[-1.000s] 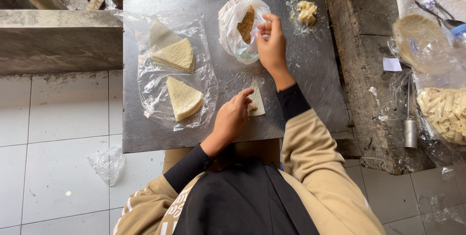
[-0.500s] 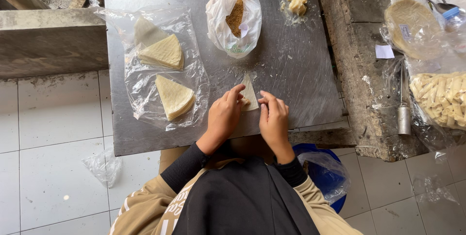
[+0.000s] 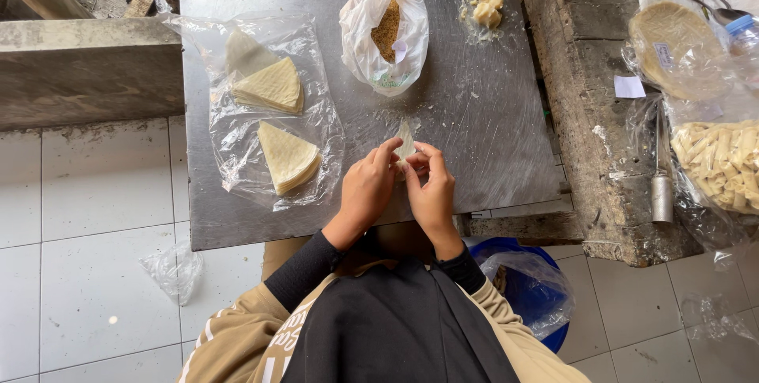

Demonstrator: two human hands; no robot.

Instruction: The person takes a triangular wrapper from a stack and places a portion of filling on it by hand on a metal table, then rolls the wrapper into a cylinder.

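- Left hand and right hand: both closed by the fingertips on one small wrapper piece, thumbs and forefingers pinching its lower edges.
- Location: the wrapper piece sits at the near middle of the metal table, its pointed upper end resting on the surface.
- Handling, as judged: thin, light, soft and easily torn; it should bend without resistance. Grip at the edges only, with light pressure.
- Nearby: two wedge-shaped wrapper stacks on a clear plastic sheet to the left; a white bag of brown filling beyond; a pale dough lump at the far right corner.
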